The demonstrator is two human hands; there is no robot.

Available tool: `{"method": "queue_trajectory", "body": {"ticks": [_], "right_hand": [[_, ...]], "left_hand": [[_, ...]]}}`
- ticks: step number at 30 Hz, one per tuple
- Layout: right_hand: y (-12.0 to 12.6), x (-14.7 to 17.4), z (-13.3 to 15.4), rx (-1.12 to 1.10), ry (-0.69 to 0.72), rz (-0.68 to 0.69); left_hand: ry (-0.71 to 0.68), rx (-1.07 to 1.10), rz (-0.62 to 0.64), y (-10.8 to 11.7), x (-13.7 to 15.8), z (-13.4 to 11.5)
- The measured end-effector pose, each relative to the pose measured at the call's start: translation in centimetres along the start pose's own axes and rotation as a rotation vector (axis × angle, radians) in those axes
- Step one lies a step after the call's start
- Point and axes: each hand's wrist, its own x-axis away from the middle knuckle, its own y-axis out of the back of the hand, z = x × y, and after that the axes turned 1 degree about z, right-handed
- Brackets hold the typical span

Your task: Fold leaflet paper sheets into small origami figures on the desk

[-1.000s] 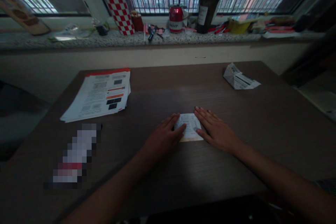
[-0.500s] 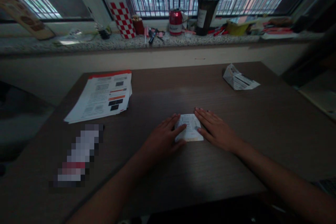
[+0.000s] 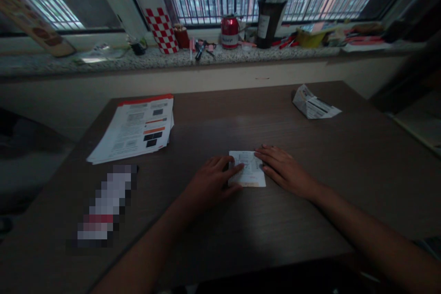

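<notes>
Paper, one small printed sheet, white, lying face up on the brown desk, near the middle, between two hands. Left hand: bare, palm down, fingers loosely bent and parted, nothing gripped; one finger reaches over the sheet's face, others sit along its left side. Right hand: bare, palm down, fingers extended and nearly together, nothing gripped; fingertips at the upper right corner. How firmly either presses cannot be told. Step in hand, by judgement: steadying or flattening the sheet at its two sides, with no fold plainly visible. Next move, by judgement: calls for light, even pressure to prevent skewing, or a fingertip under an edge should the sheet need lifting. Also on the desk: stack of printed pages, red along the far edge, at far left; one long item, pixelated, kind not legible, on the near side of the stack; one folded paper, partly raised, at far right, well apart from both hands.
</notes>
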Motion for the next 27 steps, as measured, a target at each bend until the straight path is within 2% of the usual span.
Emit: {"method": "queue_trajectory", "body": {"ticks": [7, 18, 27], "right_hand": [[0.0, 0.0, -0.2, -0.032, 0.019, -0.009], [0.5, -0.8, -0.8, -0.125, 0.045, -0.120], [1.4, -1.4, 1.1, -0.231, 0.031, -0.245]], "left_hand": [[-0.035, 0.026, -0.051, 0.6, 0.1, 0.5], [0.056, 0.380, -0.146, 0.9, 0.0, 1.1], [0.059, 0.433, -0.271, 1.4, 0.2, 1.2]]}}
